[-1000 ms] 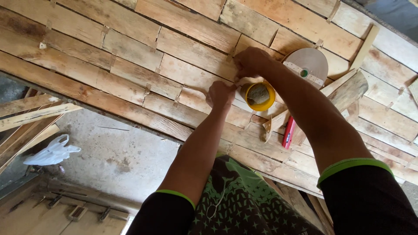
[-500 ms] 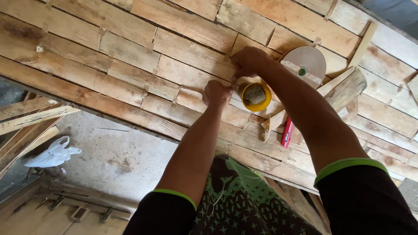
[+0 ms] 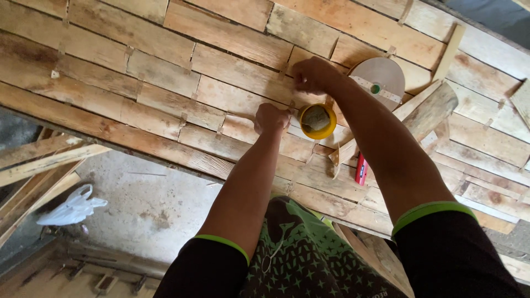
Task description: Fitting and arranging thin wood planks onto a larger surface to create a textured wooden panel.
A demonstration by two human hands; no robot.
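Cup [image 3: 317,120] between both hands [image 3: 271,118].

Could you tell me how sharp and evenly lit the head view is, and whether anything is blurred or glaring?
Head view: soft, even daylight, no glare; the plank surface and yellow cup are sharp; both hands, left hand and right hand, show little blur; the upper right corner falls dark; wide-angle stretch enlarges the sleeves at the bottom edge.

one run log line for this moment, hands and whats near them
left hand: fist on plank panel | right hand: pinching at panel | near: yellow cup, round wooden disc, red tool
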